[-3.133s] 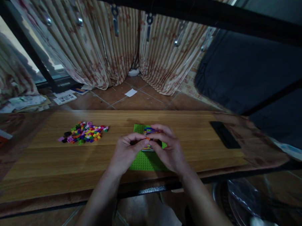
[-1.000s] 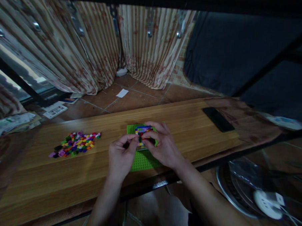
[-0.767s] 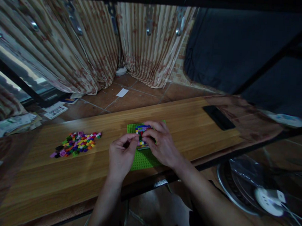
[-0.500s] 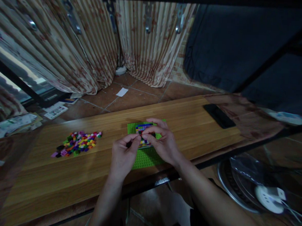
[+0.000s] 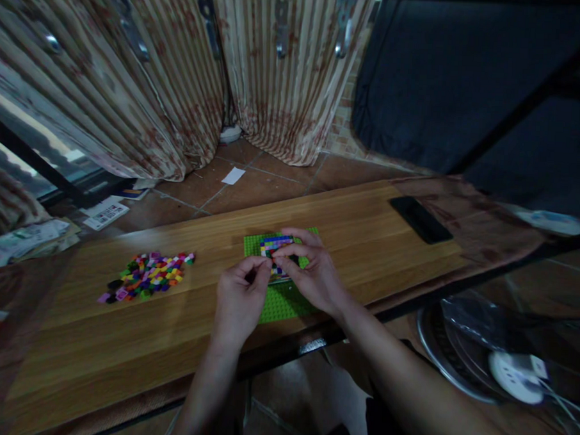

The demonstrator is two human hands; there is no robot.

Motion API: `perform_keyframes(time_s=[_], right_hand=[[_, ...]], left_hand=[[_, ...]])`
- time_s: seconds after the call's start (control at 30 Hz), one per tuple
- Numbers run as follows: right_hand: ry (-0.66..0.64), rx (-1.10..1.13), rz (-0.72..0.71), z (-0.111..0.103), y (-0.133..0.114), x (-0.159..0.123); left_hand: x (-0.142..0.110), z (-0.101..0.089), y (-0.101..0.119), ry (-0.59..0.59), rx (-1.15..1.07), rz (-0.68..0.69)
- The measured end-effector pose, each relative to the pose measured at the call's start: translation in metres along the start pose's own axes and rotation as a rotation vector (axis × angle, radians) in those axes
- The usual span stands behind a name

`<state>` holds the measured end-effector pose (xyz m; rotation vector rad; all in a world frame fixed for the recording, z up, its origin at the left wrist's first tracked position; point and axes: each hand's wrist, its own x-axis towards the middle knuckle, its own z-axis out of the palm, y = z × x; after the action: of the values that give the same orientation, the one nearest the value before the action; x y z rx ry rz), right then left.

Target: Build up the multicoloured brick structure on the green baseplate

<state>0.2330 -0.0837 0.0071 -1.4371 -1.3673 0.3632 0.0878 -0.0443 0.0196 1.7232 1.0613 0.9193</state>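
Observation:
A green studded baseplate (image 5: pixel 282 303) lies on the wooden table (image 5: pixel 170 328) near its front edge. A patch of small coloured bricks (image 5: pixel 273 244) is built on its far half. My right hand (image 5: pixel 311 276) rests over that patch, its thumb and forefinger pinched on the bricks. My left hand (image 5: pixel 241 299) is beside it at the plate's left edge, fingers curled with the tips pinched together; what they hold is too small to see. A heap of loose coloured bricks (image 5: pixel 146 276) lies on the table to the left.
A black phone (image 5: pixel 419 218) lies at the table's far right. Striped curtains (image 5: pixel 181 78) hang behind, above a tiled floor with papers (image 5: pixel 105 214). A fan (image 5: pixel 499 361) stands on the floor at the lower right. A dark frame bar runs along the table's front edge.
Both hands have stayed over the brick patch on the baseplate. My left hand has drawn back slightly toward me. The view has shifted a little.

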Motion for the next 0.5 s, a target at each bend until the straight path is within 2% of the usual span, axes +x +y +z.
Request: perform_keyframes(time_s=[0.33,0.5], right_hand=[[0.086,0.171,0.138,0.007,0.002,0.005],[0.079,0.237,0.176,0.011,0.001,0.008]], left_hand=[[0.0,0.002,0.003,0.039,0.033,0.007],[0.0,0.001,0.001,0.025,0.03,0.003]])
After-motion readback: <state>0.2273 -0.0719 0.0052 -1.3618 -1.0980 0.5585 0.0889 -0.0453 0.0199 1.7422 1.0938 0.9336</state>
